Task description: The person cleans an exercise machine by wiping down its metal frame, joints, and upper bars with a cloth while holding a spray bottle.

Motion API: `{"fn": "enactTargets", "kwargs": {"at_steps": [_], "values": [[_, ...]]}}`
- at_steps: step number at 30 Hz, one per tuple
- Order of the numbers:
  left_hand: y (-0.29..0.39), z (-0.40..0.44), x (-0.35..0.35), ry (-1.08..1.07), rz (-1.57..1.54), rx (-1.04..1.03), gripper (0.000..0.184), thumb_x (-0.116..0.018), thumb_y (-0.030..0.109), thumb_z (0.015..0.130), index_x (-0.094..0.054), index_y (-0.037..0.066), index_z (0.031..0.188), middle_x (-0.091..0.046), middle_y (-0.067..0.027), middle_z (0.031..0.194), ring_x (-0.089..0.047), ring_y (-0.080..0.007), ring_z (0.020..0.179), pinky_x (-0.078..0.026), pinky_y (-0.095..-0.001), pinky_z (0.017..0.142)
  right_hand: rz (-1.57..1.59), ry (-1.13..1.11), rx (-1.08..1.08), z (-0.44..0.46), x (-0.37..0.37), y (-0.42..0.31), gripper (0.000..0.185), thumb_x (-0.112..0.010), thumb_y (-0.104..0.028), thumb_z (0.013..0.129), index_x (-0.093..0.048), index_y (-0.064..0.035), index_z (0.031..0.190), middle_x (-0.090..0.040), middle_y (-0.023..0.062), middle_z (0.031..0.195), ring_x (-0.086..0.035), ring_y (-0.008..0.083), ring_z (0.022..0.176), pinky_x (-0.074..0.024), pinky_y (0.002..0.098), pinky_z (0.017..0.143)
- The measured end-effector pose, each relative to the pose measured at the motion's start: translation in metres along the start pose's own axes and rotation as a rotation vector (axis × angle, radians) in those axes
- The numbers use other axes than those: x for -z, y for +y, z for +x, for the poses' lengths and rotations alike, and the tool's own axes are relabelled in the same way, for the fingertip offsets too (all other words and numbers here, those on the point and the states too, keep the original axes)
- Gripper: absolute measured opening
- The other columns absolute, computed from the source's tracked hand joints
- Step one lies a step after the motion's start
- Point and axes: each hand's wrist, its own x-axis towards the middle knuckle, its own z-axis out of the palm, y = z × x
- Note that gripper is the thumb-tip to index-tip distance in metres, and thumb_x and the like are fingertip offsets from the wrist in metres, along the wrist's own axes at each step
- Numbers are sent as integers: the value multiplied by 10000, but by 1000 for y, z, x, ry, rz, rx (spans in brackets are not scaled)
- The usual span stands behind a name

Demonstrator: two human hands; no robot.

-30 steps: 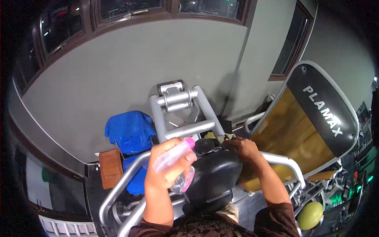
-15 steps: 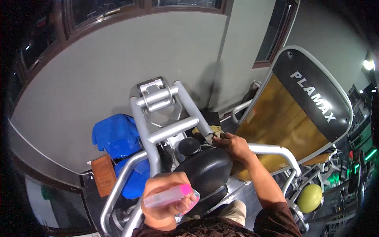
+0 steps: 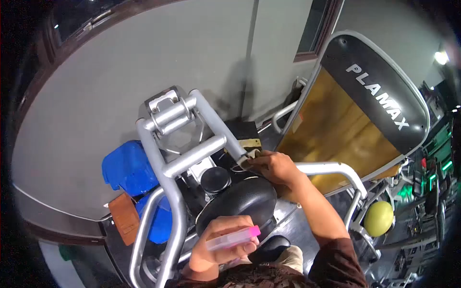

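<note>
My left hand [image 3: 223,245] is closed around a spray bottle [image 3: 233,238] with a translucent whitish head and a pink tip; most of its body is hidden under the hand. It is above the front of the black padded seat [image 3: 245,199]. My right hand [image 3: 278,168] reaches forward, its fingers closed on a crumpled greyish-beige cloth [image 3: 249,157]. The cloth presses against the lower end of a silver tube of the exercise machine frame [image 3: 218,125]. A round black pad [image 3: 215,180] lies just left of that hand.
A silver handle bar [image 3: 331,169] curves past my right forearm. Behind it leans a large panel marked PLAMAX [image 3: 379,96]. Blue covers [image 3: 127,165] and a brown board [image 3: 125,218] are at left. A yellow-green ball [image 3: 378,218] sits at right, near other gym equipment.
The view has shifted, so the machine frame appears farther left. My left hand with the spray bottle has moved right, in front of the seat. My right hand stays at the tube with the cloth.
</note>
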Motion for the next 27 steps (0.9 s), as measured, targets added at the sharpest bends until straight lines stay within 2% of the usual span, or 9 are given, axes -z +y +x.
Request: {"fn": "enactTargets", "kwargs": {"at_steps": [5, 11, 14, 17, 20, 23, 27], "values": [[-5, 2, 3, 18, -46, -22, 207, -765, 154, 917, -669, -30, 913, -641, -61, 774, -629, -102, 591, -494, -249, 542, -11, 58, 117, -31, 14, 3, 353, -729, -129, 817, -773, -213, 1157, -679, 117, 1010, -686, 368, 890, -560, 475, 761], [-6, 8, -2, 90, -14, 10, 199, -712, 161, 951, -632, -13, 899, -647, -54, 697, -628, -109, 561, -493, -255, 531, -10, 108, 137, -30, 10, 0, 376, -745, -115, 794, -773, -202, 1158, -608, 117, 871, -654, 359, 794, -524, 473, 701], [-8, 11, 0, 90, 4, -21, 223, -707, 192, 961, -627, -11, 915, -649, -54, 689, -632, -110, 560, -496, -256, 527, -10, 93, 111, -30, 12, -3, 366, -746, -130, 808, -773, -201, 1166, -602, 120, 865, -652, 357, 789, -520, 464, 701], [-10, 12, 4, 53, 64, -39, 245, -705, 214, 967, -623, -10, 912, -651, -53, 696, -635, -112, 561, -500, -257, 527, -66, 49, 101, -30, 11, 0, 338, -702, -195, 883, -751, -239, 1214, -673, 105, 1016, -693, 353, 847, -569, 468, 717], [-6, 13, 4, 22, 103, -27, 265, -703, 233, 970, -619, -8, 899, -651, -53, 699, -637, -114, 561, -505, -259, 532, -72, 60, 106, -31, 12, 0, 343, -695, -183, 886, -749, -248, 1219, -673, 106, 1021, -694, 354, 856, -572, 469, 721], [-7, 13, 3, 49, 50, -32, 250, -715, 214, 961, -621, -11, 907, -650, -52, 710, -634, -113, 563, -506, -259, 533, -13, 109, 105, -32, 8, 1, 360, -755, -173, 832, -769, -218, 1189, -611, 119, 891, -656, 361, 809, -524, 473, 709], [-10, 12, 1, 77, -42, -12, 233, -739, 186, 952, -626, -17, 927, -647, -53, 724, -633, -115, 569, -505, -263, 518, -26, 106, 110, -31, 5, 4, 354, -747, -195, 844, -765, -238, 1195, -640, 117, 945, -671, 366, 844, -538, 474, 731]]}}
